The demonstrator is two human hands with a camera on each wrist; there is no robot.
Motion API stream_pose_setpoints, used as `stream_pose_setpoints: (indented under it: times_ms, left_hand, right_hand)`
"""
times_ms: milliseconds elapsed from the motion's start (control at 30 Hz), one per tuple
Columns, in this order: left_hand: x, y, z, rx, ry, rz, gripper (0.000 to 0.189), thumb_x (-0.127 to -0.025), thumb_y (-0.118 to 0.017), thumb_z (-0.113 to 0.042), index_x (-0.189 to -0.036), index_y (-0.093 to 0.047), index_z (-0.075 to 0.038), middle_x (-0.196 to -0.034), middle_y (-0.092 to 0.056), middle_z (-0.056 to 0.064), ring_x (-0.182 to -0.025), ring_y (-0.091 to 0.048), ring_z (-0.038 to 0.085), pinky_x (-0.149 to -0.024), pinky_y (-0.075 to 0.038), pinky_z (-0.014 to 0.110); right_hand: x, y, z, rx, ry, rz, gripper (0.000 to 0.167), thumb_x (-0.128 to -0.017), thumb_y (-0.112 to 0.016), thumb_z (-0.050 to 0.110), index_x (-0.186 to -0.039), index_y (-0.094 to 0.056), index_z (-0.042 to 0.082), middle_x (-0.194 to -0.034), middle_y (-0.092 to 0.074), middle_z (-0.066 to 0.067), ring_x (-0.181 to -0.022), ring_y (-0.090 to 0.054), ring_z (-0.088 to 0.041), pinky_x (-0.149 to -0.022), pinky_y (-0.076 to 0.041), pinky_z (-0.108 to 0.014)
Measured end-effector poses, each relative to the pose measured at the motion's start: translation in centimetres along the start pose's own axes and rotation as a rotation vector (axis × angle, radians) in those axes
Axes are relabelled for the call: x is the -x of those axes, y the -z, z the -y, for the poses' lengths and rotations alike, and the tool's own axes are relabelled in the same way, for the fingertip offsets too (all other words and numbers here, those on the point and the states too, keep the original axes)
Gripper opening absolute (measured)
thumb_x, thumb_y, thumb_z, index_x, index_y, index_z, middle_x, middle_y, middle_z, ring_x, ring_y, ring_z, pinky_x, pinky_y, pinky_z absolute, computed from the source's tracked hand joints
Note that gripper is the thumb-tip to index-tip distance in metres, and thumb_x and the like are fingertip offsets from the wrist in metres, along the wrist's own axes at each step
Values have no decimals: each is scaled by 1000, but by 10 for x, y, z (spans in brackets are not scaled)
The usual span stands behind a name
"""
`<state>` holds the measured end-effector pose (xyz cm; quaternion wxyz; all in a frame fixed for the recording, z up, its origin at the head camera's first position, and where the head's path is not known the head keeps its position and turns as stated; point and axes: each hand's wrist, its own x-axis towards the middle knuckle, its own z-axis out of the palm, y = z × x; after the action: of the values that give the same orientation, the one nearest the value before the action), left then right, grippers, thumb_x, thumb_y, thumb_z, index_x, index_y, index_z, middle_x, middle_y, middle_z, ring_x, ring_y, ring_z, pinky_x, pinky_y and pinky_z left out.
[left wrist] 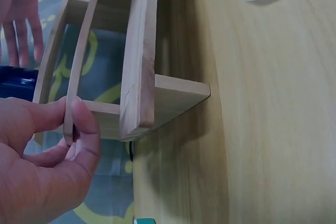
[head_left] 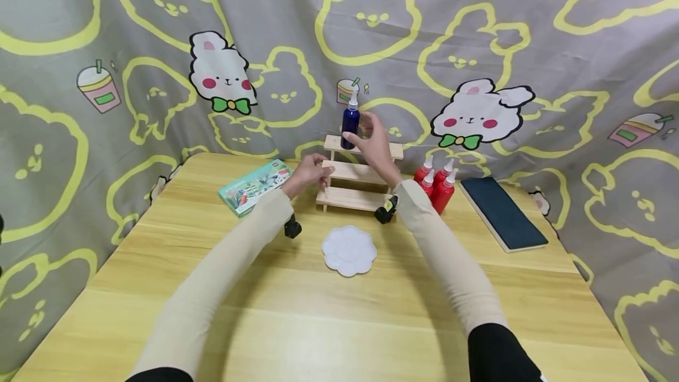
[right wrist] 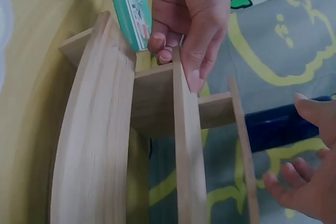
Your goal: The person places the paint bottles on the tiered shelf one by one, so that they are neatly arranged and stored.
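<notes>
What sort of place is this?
Probably an indoor tabletop work corner, perhaps for recording: a wood-grain table with cartoon-print cloth hung behind it and a tiered wooden stand on it.

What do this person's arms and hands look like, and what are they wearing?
The left hand and right hand wear no gloves. Close-fitting cream sleeves cover the forearms, with black fabric above them. A small black device shows at each wrist; the right one bears a yellowish mark.
</notes>
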<state>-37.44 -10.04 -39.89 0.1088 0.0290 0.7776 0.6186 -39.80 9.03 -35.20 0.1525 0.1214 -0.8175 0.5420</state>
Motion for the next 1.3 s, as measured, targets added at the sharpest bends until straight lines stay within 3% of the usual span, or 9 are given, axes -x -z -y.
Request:
stream_pose_setpoints:
  times_ms: [167, 433, 567, 633, 733, 900, 1067, 1300]
  left_hand:
    - [0, -2, 0, -19, -20, -12, 53, -103, -66, -5, -148, -43, 11, -79, -63, 12, -63, -60, 15, -63, -61, 28]
    - [1, 1, -2, -37, -34, -9, 54, -103, -66, -6, -148, -43, 11, -79, -63, 12, -63, -61, 14, -66, -62, 30]
    - [1, 2, -1, -55, -14, -11, 54, -103, -67, -9, -148, -44, 9, -80, -63, 11, -64, -61, 15, -71, -63, 36]
    - [1, 2, -1, -60, -4, -14, 53, -103, -67, -9, -148, -45, 8, -80, -62, 10, -64, -60, 15, -71, -63, 36]
    - [1, 1, 0, -51, 2, -12, 54, -102, -68, -9, -148, -45, 7, -81, -62, 10, -65, -60, 15, -69, -63, 35]
    - [5, 0, 2, -50, 2, -11, 54, -103, -66, -9, -150, -44, 8, -85, -62, 12, -66, -60, 16, -66, -61, 33]
    - [5, -1, 3, -53, -4, -12, 54, -104, -66, -9, -150, -44, 7, -89, -62, 13, -69, -61, 17, -65, -60, 31]
    - [1, -2, 1, -42, 19, 3, 55, -105, -64, -10, -152, -41, 6, -90, -62, 13, -72, -61, 18, -67, -61, 31]
  right_hand:
    - [14, 26, 3, -7, -9, 18, 67, -96, -79, 17, -151, -45, 1, -138, -58, -25, -124, -60, -38, -103, -56, -43]
    - [41, 64, 7, 2, 28, 98, 49, -99, -74, 17, -140, -54, -2, -128, -64, -24, -112, -63, -33, -80, -54, -21]
    - [51, 83, 5, 1, 53, 103, 43, -100, -73, 16, -134, -57, -5, -125, -65, -23, -107, -64, -30, -80, -56, -19]
    - [56, 94, 3, 3, 56, 95, 39, -100, -72, 14, -131, -58, -6, -123, -65, -24, -104, -64, -27, -82, -61, -24]
    - [64, 110, -3, 16, 82, 73, 34, -101, -70, 10, -129, -60, -7, -119, -66, -25, -95, -66, -19, -77, -63, -21]
    - [79, 134, -16, 107, 108, 36, 33, -102, -71, 18, -128, -63, -3, -118, -67, -20, -95, -63, -9, -79, -53, -9]
    - [91, 148, -26, 205, 106, -14, 30, -103, -70, 21, -125, -64, 2, -116, -68, -15, -100, -63, -9, -87, -51, -9]
    - [96, 162, -31, 280, 216, -94, 21, -100, -70, 7, -119, -66, -2, -111, -69, -16, -96, -62, -15, -83, -50, -9]
